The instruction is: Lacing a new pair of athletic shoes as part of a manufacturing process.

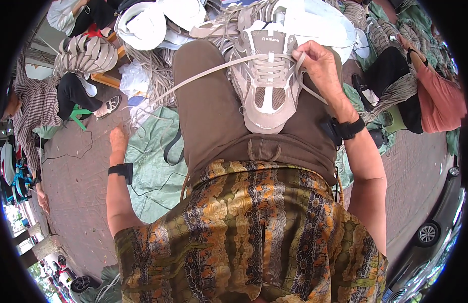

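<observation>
A beige and grey sneaker (270, 93) rests on my lap between my thighs, its toe toward my body. Its shoelace (208, 76) is threaded across the upper eyelets, and one long end stretches taut out to the left. My left hand (119, 137) is held far out to that side, closed at the lace's far end; its fingertips are slightly blurred. Beside the shoe's upper right eyelets, my right hand (318, 63) pinches the lace between thumb and fingers. Another length of lace hangs below that hand along the shoe's right side.
Bundles of beige shoe parts (85, 55) and white pieces (140, 25) lie ahead. Green sheeting (155, 151) covers ground at my left. A seated person in checks (37, 96) is at left, another in a pink top (441, 98) at right. A dark car (430, 232) stands lower right.
</observation>
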`<action>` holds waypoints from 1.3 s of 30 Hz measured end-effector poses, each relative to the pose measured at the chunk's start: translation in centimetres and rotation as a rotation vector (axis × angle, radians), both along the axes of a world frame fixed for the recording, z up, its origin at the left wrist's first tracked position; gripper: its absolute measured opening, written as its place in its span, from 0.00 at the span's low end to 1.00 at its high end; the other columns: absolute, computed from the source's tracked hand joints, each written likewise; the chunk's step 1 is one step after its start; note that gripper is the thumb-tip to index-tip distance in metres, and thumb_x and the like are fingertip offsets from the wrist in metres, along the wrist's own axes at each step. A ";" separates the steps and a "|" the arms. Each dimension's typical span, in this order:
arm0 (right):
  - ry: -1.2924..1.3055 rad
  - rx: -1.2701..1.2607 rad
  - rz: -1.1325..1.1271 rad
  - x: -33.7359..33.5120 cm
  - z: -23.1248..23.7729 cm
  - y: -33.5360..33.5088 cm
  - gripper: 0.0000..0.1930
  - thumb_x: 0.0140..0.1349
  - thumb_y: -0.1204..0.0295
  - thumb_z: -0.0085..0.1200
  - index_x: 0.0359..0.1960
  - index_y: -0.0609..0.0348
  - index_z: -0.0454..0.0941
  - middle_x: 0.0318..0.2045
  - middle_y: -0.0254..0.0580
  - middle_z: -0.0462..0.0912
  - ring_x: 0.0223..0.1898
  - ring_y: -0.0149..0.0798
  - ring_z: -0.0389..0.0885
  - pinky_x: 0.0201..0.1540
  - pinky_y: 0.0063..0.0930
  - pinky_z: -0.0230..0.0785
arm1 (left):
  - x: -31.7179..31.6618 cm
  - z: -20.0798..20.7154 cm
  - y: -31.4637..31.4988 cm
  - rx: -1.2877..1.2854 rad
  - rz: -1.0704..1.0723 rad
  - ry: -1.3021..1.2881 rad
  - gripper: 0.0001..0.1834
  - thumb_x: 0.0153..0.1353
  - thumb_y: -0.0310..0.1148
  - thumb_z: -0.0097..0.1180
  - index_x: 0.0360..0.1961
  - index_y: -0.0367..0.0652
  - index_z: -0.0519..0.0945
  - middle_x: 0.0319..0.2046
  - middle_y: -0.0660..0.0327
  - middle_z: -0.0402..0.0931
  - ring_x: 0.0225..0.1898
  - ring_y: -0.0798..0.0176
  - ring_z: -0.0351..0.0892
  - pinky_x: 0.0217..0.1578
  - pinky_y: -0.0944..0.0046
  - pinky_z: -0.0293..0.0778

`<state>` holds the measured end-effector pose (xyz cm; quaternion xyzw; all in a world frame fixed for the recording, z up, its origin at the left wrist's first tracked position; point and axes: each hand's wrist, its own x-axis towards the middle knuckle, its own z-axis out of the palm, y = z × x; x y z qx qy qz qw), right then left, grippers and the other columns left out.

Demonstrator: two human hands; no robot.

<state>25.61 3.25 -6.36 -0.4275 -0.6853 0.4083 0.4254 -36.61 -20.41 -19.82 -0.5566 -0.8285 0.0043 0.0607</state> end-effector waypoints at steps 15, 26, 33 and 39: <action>-0.228 0.177 -0.121 -0.6 0.0 -2.3 0.08 0.64 0.68 0.56 0.35 0.60 0.77 0.25 0.47 0.81 0.27 0.42 0.79 0.34 0.34 0.71 | 15.7 10.0 8.7 0.529 -0.128 -0.896 0.05 0.66 0.27 0.54 0.40 0.40 0.80 0.25 0.65 0.78 0.24 0.75 0.73 0.26 0.72 0.70; -0.856 0.710 -0.030 -2.5 4.4 -2.2 0.05 0.54 0.80 0.52 0.33 0.60 0.73 0.29 0.50 0.82 0.33 0.58 0.80 0.37 0.46 0.70 | 33.1 14.6 15.6 0.545 -0.517 -1.379 0.07 0.66 0.21 0.53 0.43 0.36 0.79 0.36 0.60 0.82 0.34 0.72 0.79 0.37 0.72 0.76; -0.669 0.499 0.002 -2.1 4.3 -1.8 0.04 0.59 0.77 0.53 0.35 0.64 0.76 0.25 0.53 0.80 0.27 0.55 0.78 0.32 0.41 0.69 | 37.2 12.3 17.8 0.660 -0.505 -1.408 0.05 0.62 0.20 0.55 0.38 0.37 0.81 0.29 0.65 0.82 0.33 0.75 0.79 0.36 0.72 0.75; -0.508 0.278 0.055 -1.9 3.7 -1.8 0.08 0.65 0.72 0.57 0.34 0.64 0.73 0.21 0.42 0.74 0.24 0.34 0.68 0.31 0.31 0.66 | 37.5 12.1 18.5 0.619 -0.532 -1.231 0.06 0.61 0.21 0.55 0.38 0.38 0.81 0.26 0.60 0.82 0.29 0.74 0.79 0.31 0.69 0.74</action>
